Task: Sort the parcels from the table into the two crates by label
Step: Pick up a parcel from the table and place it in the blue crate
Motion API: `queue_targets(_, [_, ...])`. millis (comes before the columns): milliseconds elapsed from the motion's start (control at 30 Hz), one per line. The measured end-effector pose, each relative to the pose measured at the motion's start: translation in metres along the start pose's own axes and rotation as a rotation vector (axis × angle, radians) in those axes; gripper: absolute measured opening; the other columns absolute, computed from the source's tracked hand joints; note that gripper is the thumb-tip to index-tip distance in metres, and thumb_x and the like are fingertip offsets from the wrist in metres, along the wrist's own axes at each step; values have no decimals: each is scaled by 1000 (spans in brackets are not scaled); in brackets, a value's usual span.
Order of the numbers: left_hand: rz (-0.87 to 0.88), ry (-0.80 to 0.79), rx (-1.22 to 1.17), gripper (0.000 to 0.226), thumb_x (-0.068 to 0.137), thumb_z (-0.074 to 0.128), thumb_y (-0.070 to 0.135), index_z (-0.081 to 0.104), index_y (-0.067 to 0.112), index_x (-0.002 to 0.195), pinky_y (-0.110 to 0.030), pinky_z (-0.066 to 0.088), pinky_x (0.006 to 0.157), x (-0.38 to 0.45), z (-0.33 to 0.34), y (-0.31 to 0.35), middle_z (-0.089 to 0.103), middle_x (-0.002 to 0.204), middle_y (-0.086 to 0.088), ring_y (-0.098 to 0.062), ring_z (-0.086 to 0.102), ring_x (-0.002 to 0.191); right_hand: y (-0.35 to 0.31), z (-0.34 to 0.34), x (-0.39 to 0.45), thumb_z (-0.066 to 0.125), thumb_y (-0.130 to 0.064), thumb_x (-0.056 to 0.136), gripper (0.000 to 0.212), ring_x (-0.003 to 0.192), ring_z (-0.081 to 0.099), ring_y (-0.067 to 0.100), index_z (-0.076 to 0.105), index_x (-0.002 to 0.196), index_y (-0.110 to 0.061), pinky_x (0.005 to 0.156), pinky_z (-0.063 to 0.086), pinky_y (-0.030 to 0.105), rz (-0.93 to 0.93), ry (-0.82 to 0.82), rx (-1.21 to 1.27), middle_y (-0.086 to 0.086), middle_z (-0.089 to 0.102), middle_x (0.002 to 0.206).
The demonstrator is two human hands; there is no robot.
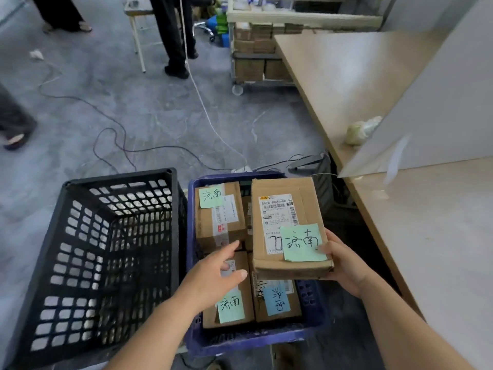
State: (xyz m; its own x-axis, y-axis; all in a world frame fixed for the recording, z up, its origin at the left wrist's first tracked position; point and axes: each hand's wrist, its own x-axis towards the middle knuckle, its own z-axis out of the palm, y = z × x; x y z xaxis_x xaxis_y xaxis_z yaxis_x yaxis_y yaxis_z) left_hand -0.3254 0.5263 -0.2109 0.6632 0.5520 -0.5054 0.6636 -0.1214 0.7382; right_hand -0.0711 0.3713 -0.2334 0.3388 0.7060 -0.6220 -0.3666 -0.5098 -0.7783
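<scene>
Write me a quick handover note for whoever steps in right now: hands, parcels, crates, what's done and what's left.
Right hand: grips the near right corner of a cardboard parcel with a green sticky note, held over the blue crate.
Left hand: open, holding nothing, reaching over the parcels in the blue crate.
Blue crate: at least four parcels inside, three with green notes and one with a blue note.
Black crate: no parcels visible inside.
Table: no parcels in view; only a crumpled bag further back.
Left: set the held parcel down in the blue crate, then check the table outside the view.
</scene>
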Motion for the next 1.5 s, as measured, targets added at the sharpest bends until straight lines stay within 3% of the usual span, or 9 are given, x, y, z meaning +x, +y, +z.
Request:
queue_targets(233, [-82, -27, 42, 80, 87, 60, 49, 7, 50, 147, -33, 35, 108, 77, 21, 4, 36, 149, 14, -6, 40, 131, 0, -19, 83, 61, -29, 68, 75, 115, 61, 30, 44, 138, -47, 82, 53, 48, 48, -58, -24, -3, 69, 121])
queue_targets(433, [-130, 70, -12, 85, 91, 60, 38, -2, 47, 149, -33, 33, 107, 134, 41, -1, 29, 155, 6, -14, 35, 137, -6, -24, 135, 68, -26, 72, 80, 116, 61, 25, 38, 143, -48, 97, 49, 54, 58, -70, -48, -5, 67, 125])
queue_targets(633, [-164, 124, 9, 83, 93, 58, 36, -3, 48, 148, -35, 36, 106, 153, 49, -19, 29, 155, 2, -13, 40, 131, -8, -11, 154, 51, -32, 100, 49, 108, 59, 3, 37, 147, -41, 92, 49, 27, 50, 15, -336, -13, 62, 129])
queue_targets(733, [-159, 77, 46, 81, 94, 57, 36, -2, 45, 149, -39, 33, 112, 163, 54, -23, 28, 155, 6, -14, 35, 137, -4, -6, 161, 46, -29, 103, 46, 96, 56, -1, 37, 149, -30, 69, 43, 11, 24, 125, -467, -9, 60, 127])
queue_targets(833, [-136, 73, 125, 75, 97, 53, 32, 1, 38, 151, -37, 35, 111, 177, 55, -23, 30, 155, 2, -18, 35, 138, 0, 3, 172, 43, -27, 104, 52, 103, 52, 6, 27, 153, -28, 68, 46, 15, 9, 231, -666, -2, 54, 134])
queue_targets(967, [-84, 142, 351, 67, 99, 47, 29, 6, 30, 153, -30, 40, 102, 192, 56, -26, 29, 154, 2, -16, 41, 132, 6, 16, 193, 40, -23, 104, 55, 115, 48, 18, 20, 154, -29, 91, 53, 34, -30, 251, -1075, 6, 49, 126])
queue_targets(1133, [4, 208, 673, 52, 99, 47, 28, 31, 26, 148, -25, 47, 81, 204, 59, -37, 40, 130, 0, -12, 51, 104, 12, 30, 202, 50, -16, 98, 66, 130, 32, 26, 15, 154, -20, 96, 45, 35, 26, 238, -1416, 9, 38, 141])
queue_targets(1267, [-5, 222, 695, 51, 99, 47, 21, 31, 27, 147, -27, 44, 77, 212, 62, -39, 40, 120, -2, -16, 48, 99, 9, 36, 203, 52, -17, 96, 63, 132, 29, 32, 23, 152, -18, 98, 44, 36, 14, 275, -1545, 15, 28, 143])
queue_targets(1500, [-29, 168, 640, 50, 98, 47, 32, 33, 24, 145, -33, 39, 101, 185, 47, -31, 36, 143, 1, -17, 40, 127, 1, 24, 176, 50, -22, 95, 42, 119, 42, 28, 45, 136, -15, 92, 44, 34, -73, 321, -1509, 12, 43, 129])
